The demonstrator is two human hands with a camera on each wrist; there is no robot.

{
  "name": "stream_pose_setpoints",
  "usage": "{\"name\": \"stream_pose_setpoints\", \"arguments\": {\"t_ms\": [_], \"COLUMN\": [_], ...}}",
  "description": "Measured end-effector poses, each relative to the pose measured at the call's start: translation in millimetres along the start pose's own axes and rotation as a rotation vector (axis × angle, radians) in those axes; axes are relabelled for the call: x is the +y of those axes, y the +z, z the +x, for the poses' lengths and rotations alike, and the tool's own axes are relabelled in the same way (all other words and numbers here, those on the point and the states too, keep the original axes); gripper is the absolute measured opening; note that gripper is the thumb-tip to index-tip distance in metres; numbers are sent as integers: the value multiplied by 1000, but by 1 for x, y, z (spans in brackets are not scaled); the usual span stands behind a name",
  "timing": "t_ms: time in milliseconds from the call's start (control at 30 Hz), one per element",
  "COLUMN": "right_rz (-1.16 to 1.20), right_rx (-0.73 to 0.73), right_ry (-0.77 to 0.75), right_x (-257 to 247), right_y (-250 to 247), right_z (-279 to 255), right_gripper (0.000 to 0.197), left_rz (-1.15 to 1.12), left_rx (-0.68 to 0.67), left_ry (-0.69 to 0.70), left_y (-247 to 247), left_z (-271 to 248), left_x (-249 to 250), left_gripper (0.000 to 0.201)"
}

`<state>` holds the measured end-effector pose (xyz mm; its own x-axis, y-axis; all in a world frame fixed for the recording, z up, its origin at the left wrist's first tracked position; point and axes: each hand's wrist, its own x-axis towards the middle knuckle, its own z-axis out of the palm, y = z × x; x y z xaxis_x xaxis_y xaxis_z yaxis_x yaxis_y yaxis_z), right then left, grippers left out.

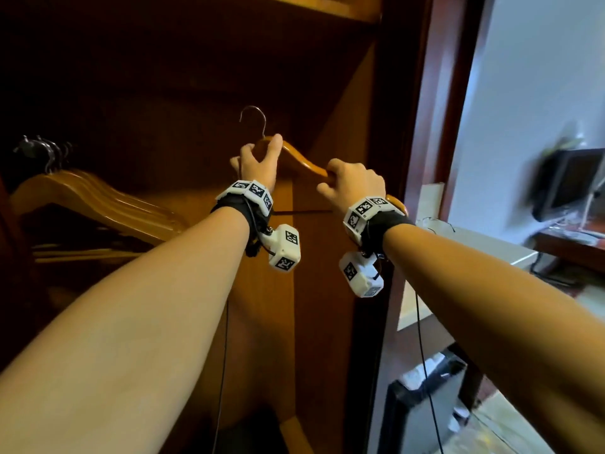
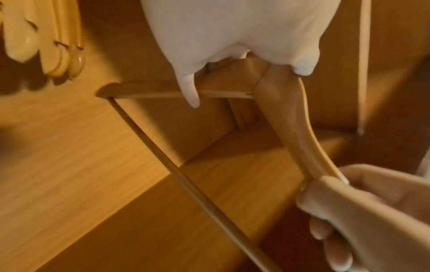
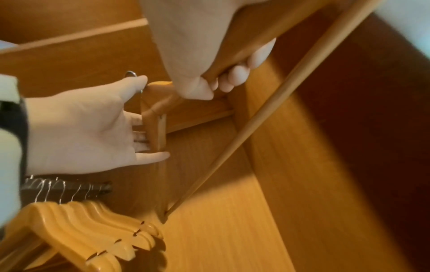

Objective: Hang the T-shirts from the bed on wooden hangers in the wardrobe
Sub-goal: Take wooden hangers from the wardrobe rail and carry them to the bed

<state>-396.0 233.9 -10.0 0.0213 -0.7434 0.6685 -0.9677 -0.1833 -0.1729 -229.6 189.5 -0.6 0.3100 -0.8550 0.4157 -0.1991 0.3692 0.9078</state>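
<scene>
Inside the brown wooden wardrobe, both hands held one curved wooden hanger (its metal hook free): left hand grasping the neck, right hand clenched round its right arm.

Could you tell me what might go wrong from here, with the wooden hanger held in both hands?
The curved wooden hanger carries no T-shirt, so rehanging it now would waste the step. Its thin lower crossbar could catch the row of spare wooden hangers. The left hand sits close to the metal hook.
</scene>
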Motion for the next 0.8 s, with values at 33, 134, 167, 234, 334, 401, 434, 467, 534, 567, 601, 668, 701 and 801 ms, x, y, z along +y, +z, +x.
{"name": "stream_pose_setpoints", "arguments": {"t_ms": [33, 134, 167, 234, 334, 401, 434, 467, 534, 567, 601, 668, 701, 801], "right_rz": [6, 19, 22, 25, -10, -35, -42, -41, -32, -23, -13, 9, 21, 82], "right_rx": [-3, -35, -54, -92, -139, -163, -166, -163, -158, -163, -171, -187, -193, -188], "right_ry": [4, 28, 41, 71, 106, 111, 112, 111, 116, 126, 139, 186, 218, 326], "right_x": [10, 40, 50, 72, 106, 130, 144, 156, 173, 182, 192, 215, 228, 267], "right_y": [-5, -20, -23, -33, -43, -48, -50, -53, -61, -64, -66, -70, -71, -75], "right_z": [-7, -27, -33, -48, -73, -89, -98, -106, -120, -126, -131, -139, -143, -153], "right_gripper": [23, 22, 20, 14, 7, 5, 4, 4, 4, 7, 9, 13, 14, 23], "left_rz": [-6, -26, -25, -40, -78, -107, -114, -114, -109, -100, -93, -99, -106, -175], "left_rx": [-18, -62, -63, -53, -28, -36, -46, -56, -91, -110, -132, -182, -210, -339], "left_ry": [6, 2, -1, -16, -57, -77, -78, -76, -64, -56, -50, -41, -41, -58], "left_y": [7, 30, 38, 58, 94, 119, 134, 147, 167, 178, 190, 214, 226, 271], "left_z": [-9, -41, -52, -74, -113, -141, -154, -166, -186, -195, -203, -218, -225, -245], "left_x": [1, 5, 6, 7, 6, 6, 3, 2, 1, 1, 0, 1, 3, 3], "left_gripper": [73, 67, 65, 62, 67, 70, 70, 69, 66, 63, 59, 50, 49, 49]}}
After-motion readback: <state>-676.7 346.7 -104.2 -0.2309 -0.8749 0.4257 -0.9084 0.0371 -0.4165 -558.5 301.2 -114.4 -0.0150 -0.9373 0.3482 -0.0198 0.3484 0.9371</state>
